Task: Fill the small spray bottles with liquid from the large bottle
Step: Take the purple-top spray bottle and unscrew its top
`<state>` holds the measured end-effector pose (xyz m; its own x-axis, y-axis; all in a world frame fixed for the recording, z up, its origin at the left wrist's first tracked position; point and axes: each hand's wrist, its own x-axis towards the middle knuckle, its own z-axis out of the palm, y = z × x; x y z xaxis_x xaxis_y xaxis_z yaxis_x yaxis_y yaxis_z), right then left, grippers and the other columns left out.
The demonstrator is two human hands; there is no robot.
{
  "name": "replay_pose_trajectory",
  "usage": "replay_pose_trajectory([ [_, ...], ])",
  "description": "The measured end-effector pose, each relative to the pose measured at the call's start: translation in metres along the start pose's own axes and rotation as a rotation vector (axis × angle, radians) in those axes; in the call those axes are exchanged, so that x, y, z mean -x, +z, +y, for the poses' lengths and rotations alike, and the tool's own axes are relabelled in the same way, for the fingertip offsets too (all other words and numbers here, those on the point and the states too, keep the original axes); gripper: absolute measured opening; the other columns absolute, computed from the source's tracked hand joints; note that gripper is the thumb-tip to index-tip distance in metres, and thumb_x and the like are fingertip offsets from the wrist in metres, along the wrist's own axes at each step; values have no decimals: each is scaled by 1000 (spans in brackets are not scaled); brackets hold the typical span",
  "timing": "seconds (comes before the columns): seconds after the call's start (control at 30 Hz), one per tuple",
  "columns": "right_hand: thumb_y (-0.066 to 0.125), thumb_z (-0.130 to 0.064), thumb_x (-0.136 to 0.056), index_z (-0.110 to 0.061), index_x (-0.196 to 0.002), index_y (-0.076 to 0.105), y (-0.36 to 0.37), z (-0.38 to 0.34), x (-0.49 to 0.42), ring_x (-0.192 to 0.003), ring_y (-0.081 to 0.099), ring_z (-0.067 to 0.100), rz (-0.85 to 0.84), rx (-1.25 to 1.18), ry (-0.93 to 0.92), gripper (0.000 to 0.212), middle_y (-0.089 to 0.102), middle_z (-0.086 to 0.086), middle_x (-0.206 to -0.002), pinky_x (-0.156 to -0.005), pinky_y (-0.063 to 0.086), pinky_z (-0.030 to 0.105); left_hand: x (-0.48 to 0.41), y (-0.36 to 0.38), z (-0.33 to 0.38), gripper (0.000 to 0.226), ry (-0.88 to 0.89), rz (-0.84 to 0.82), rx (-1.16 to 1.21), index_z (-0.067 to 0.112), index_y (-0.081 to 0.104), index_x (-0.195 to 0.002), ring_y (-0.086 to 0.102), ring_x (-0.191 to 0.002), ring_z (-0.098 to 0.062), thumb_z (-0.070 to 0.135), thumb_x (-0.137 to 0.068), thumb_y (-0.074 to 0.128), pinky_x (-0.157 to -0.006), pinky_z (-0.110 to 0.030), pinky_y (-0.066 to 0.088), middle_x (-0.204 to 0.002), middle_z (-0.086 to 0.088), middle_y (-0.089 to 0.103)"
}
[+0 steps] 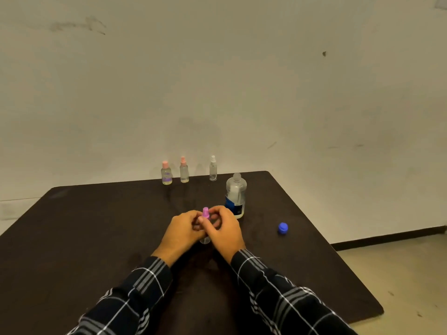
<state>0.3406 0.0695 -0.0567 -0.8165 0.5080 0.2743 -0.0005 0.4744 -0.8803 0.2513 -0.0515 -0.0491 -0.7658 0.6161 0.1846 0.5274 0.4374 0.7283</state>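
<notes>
Reaching in from the bottom of the frame, two checked sleeves (135, 293) lead to hands that meet at the centre of the dark table (72, 238). The left hand (181, 229) curls its fingers round the body of a small spray bottle (205, 240). The bottle's clear base peeks out below the palms, on or just above the tabletop; I cannot tell which. The right hand (226, 229) pinches the purple spray top (205, 212) with bent fingers. This looks like a twisting step on the top, though I cannot tell whether it is coming off or going on, nor how full the bottle is. Right of centre a blue cap (283, 228) lies loose. Just beyond the right hand the large bottle (235, 197) stands upright, seemingly uncapped and part full. If the top is coming off, the next move calls for setting it down and pouring steadily from the large bottle into a narrow neck. Along the far edge three more small bottles (184, 171) stand in a row before the wall (217, 68).
</notes>
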Motion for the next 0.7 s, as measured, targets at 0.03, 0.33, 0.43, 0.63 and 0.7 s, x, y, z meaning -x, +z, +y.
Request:
replay_pose_trajectory([
  [0.03, 77, -38, -84, -26, -100, 64, 3, -4, -2, -81, 63, 10, 14, -4, 29, 24, 64, -5, -94, -74, 55, 24, 2, 2, -2, 33, -3, 9, 23, 29, 72, -113, 70, -86, 1, 26, -82, 82, -82, -23, 60, -94, 12, 75],
  [0.33, 80, -25, -84, -20, -100, 69, 4, -2, -17, -89, 67, 9, -64, -22, 147, 20, 69, -2, -96, -76, 56, 21, 11, 17, -14, 43, -20, 46, 220, 24, 69, -127, 69, -95, 5, 15, -86, 79, -81, -9, 53, -103, 15, 74],
  [0.43, 71, -26, -92, -24, -119, 70, -1, 7, -15, -103, 63, 8, -142, -50, 83, 27, 65, -3, -113, -92, 54, 26, 10, 16, -13, 44, -33, 26, 236, 25, 66, -129, 67, -96, 5, 17, -87, 79, -77, -5, 50, -103, 18, 70],
  [0.63, 81, -27, -84, -20, -115, 56, -4, 2, -13, -83, 72, 13, -98, -275, 142, 41, 67, 5, -103, -71, 60, 26, 9, 18, -14, 40, -32, 27, 209, 22, 69, -125, 65, -96, 7, 16, -87, 79, -76, -5, 50, -107, 12, 72],
  [0.7, 78, -28, -87, -21, -107, 62, -2, 3, -14, -87, 71, 13, -95, -208, 112, 27, 69, 4, -101, -71, 58, 23, 9, 18, -14, 40, -36, 17, 202, 24, 67, -126, 64, -96, 7, 17, -88, 78, -76, -7, 49, -106, 15, 70],
])
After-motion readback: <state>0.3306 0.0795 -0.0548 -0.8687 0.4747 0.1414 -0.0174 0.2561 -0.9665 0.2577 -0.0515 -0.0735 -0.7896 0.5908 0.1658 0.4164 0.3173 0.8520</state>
